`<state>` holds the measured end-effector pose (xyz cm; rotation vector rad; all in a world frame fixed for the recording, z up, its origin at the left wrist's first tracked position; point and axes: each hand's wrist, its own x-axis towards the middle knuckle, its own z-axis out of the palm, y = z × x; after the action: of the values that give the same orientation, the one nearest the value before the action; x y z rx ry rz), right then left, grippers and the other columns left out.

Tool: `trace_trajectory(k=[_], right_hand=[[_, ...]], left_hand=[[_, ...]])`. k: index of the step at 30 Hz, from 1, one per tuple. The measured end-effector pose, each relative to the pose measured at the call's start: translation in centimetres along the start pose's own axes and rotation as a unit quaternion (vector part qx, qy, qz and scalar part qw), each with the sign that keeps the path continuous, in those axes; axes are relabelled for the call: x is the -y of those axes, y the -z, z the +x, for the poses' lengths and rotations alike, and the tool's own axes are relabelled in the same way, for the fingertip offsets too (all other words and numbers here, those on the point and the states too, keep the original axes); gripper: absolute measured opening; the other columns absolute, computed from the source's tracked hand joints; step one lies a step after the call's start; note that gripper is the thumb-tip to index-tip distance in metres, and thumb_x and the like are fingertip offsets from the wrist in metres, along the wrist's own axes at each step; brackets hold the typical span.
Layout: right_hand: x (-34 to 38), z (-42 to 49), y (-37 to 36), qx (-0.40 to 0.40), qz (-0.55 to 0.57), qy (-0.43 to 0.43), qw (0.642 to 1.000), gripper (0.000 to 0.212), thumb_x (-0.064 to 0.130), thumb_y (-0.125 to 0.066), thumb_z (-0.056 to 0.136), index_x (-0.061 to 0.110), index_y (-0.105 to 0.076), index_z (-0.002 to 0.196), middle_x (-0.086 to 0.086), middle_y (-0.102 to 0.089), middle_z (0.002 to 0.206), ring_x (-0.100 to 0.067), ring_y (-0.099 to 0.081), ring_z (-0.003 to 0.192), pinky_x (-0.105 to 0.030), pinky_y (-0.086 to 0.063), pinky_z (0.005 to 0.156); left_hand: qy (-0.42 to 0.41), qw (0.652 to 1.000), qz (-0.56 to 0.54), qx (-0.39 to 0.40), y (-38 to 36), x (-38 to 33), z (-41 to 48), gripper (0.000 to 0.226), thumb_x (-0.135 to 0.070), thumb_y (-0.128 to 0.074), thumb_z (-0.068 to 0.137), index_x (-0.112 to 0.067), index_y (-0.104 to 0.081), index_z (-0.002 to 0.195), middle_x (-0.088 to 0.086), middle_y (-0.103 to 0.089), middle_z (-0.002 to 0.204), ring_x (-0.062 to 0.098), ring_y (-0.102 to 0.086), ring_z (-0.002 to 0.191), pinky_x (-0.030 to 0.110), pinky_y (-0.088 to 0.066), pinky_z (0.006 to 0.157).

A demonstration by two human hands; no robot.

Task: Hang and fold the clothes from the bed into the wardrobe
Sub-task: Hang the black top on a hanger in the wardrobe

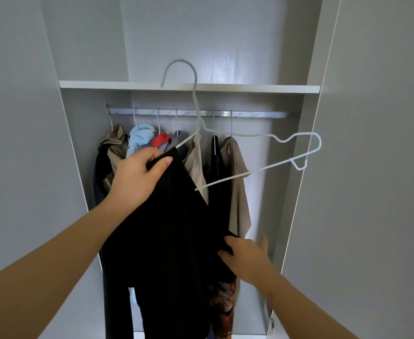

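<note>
A black garment [167, 236] hangs over the left half of a white wire hanger [262, 137] that I hold up in front of the open wardrobe. My left hand [137, 177] grips the top of the black garment together with the hanger's left end. My right hand [247, 258] is lower down and pinches the garment's right edge, thumb sticking up. The hanger's hook [179, 69] reaches above the shelf edge, tilted, and its right half is bare. The metal rail [257, 115] lies behind it.
Several clothes hang on the rail: an olive piece [114, 145], a light blue one [138, 139], a red one [161, 140], beige ones [235, 182]. A white shelf [250, 88] runs above. Wardrobe doors [372, 167] stand open on both sides. A patterned item [223, 304] sits low down.
</note>
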<state>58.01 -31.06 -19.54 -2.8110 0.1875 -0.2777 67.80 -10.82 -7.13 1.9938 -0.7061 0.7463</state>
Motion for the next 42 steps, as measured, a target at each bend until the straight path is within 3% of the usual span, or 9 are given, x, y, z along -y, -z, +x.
trace_trajectory(k=[7, 12, 16, 21, 23, 27, 32, 39, 42], right_hand=[[-3.2, 1.1, 5.8, -0.056, -0.093, 0.042, 0.993, 0.02, 0.038, -0.046, 0.092, 0.021, -0.053, 0.099, 0.009, -0.047, 0.087, -0.014, -0.051, 0.106, -0.056, 0.005, 0.11], [-3.7, 1.8, 8.4, -0.136, -0.176, 0.117, 0.968, 0.025, 0.044, -0.051, 0.088, 0.021, -0.057, 0.095, 0.01, -0.054, 0.09, -0.013, -0.051, 0.106, -0.042, 0.003, 0.105], [-3.7, 1.9, 10.2, -0.14, -0.225, 0.173, 0.949, 0.024, 0.042, -0.053, 0.088, 0.021, -0.057, 0.099, 0.012, -0.05, 0.091, -0.012, -0.048, 0.111, -0.044, 0.001, 0.107], [-3.9, 2.0, 12.0, -0.165, -0.244, 0.284, 0.912, 0.024, 0.033, -0.061, 0.087, 0.017, -0.066, 0.104, 0.004, -0.067, 0.099, -0.019, -0.059, 0.104, -0.032, -0.013, 0.107], [-3.5, 2.1, 12.1, -0.135, -0.18, 0.276, 0.934, 0.031, 0.044, -0.054, 0.089, 0.018, -0.063, 0.104, 0.003, -0.064, 0.098, -0.014, -0.057, 0.098, -0.021, -0.022, 0.097], [-1.6, 1.8, 11.6, -0.148, 0.17, 0.152, 0.962, 0.028, 0.039, -0.064, 0.082, 0.034, -0.036, 0.083, 0.01, -0.058, 0.08, -0.002, -0.049, 0.05, -0.012, -0.04, 0.054], [-1.2, 3.1, 10.8, -0.202, 0.318, 0.022, 0.926, 0.056, 0.042, -0.063, 0.083, 0.037, -0.031, 0.128, -0.009, -0.048, 0.063, -0.006, -0.047, 0.051, -0.006, -0.039, 0.047], [-1.0, 3.6, 10.0, -0.235, 0.183, 0.053, 0.953, 0.029, 0.03, -0.052, 0.093, 0.02, -0.049, 0.121, 0.006, -0.045, 0.04, -0.006, -0.05, 0.048, -0.008, -0.038, 0.048], [-1.6, 3.2, 9.6, -0.203, 0.097, 0.019, 0.974, 0.018, 0.032, -0.047, 0.095, 0.015, -0.052, 0.102, -0.009, -0.058, 0.058, -0.016, -0.044, 0.052, -0.026, -0.034, 0.051]], left_hand=[[0.015, 1.0, 0.013, 0.013, 3.5, 4.0, 0.4, 0.021, -0.021, -0.065, 0.085, -0.038, -0.06, 0.073, -0.004, -0.064, 0.075, 0.014, -0.056, 0.071, 0.029, -0.044, 0.074], [-0.041, 0.998, 0.053, 0.017, 5.6, 3.8, 0.0, 0.027, -0.016, -0.066, 0.085, -0.042, -0.059, 0.08, -0.032, -0.062, 0.075, -0.022, -0.053, 0.077, -0.006, -0.033, 0.07], [-0.072, 0.994, 0.078, 0.013, 7.1, 3.5, -0.2, 0.03, -0.025, -0.061, 0.085, -0.054, -0.059, 0.076, -0.048, -0.054, 0.079, -0.027, -0.05, 0.077, -0.009, -0.029, 0.069], [-0.078, 0.979, 0.183, -0.04, 8.0, 5.0, -0.2, 0.014, -0.021, -0.062, 0.088, -0.013, -0.069, 0.097, 0.002, -0.069, 0.086, 0.019, -0.059, 0.074, 0.021, -0.037, 0.069], [-0.051, 0.98, 0.186, -0.042, 8.1, 5.6, -0.2, 0.015, -0.023, -0.061, 0.089, -0.013, -0.069, 0.097, 0.004, -0.067, 0.083, 0.023, -0.058, 0.072, 0.028, -0.038, 0.069], [-0.023, 0.983, 0.171, -0.063, 7.9, 6.2, -0.5, 0.015, -0.023, -0.062, 0.089, -0.012, -0.069, 0.095, -0.006, -0.057, 0.075, 0.016, -0.052, 0.069, 0.028, -0.037, 0.067], [-0.018, 0.987, 0.15, -0.063, 7.6, 6.4, -0.9, 0.014, -0.024, -0.061, 0.089, -0.014, -0.068, 0.094, -0.008, -0.057, 0.075, 0.016, -0.054, 0.069, 0.028, -0.039, 0.067], [-0.033, 0.984, 0.174, -0.034, 7.3, 6.4, -2.2, 0.013, -0.02, -0.062, 0.088, -0.011, -0.069, 0.095, 0.001, -0.066, 0.083, 0.02, -0.059, 0.075, 0.028, -0.039, 0.068], [-0.065, 0.984, 0.164, 0.006, 6.7, 5.5, -2.5, 0.011, -0.017, -0.063, 0.086, -0.009, -0.069, 0.09, 0.001, -0.066, 0.081, 0.015, -0.057, 0.074, 0.018, -0.037, 0.063]])
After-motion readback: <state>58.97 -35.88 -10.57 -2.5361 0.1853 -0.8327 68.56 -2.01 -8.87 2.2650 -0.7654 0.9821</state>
